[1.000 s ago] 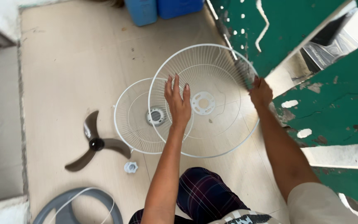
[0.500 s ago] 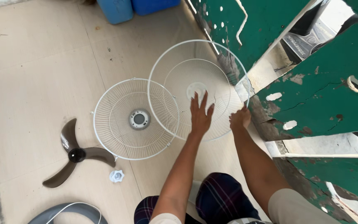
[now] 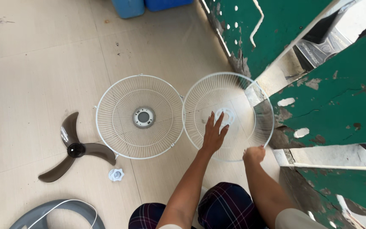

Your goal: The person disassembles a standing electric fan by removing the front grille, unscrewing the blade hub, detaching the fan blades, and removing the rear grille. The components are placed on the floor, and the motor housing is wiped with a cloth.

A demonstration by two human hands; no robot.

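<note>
Two white wire fan guards are on the tiled floor. The front guard (image 3: 119, 106) with a round grey hub lies flat at centre. The rear guard (image 3: 234, 87) with a ring-shaped middle is to its right, against the green door. My left hand (image 3: 214, 133) rests spread, palm down, on the rear guard's wires beside its middle ring. My right hand (image 3: 254, 154) is closed on the rear guard's rim at its near right side.
A dark three-bladed fan propeller (image 3: 75, 149) lies at the left, a small white plastic nut (image 3: 116, 174) beside it. A grey fan base with white cord (image 3: 60, 214) is at bottom left. Blue containers (image 3: 128, 7) stand at the top. A chipped green door (image 3: 318, 97) is on the right.
The rear guard, overlapping the front guard before, has come down to the right and now sits beside it. Both hands travelled with it, and the view shifted.
</note>
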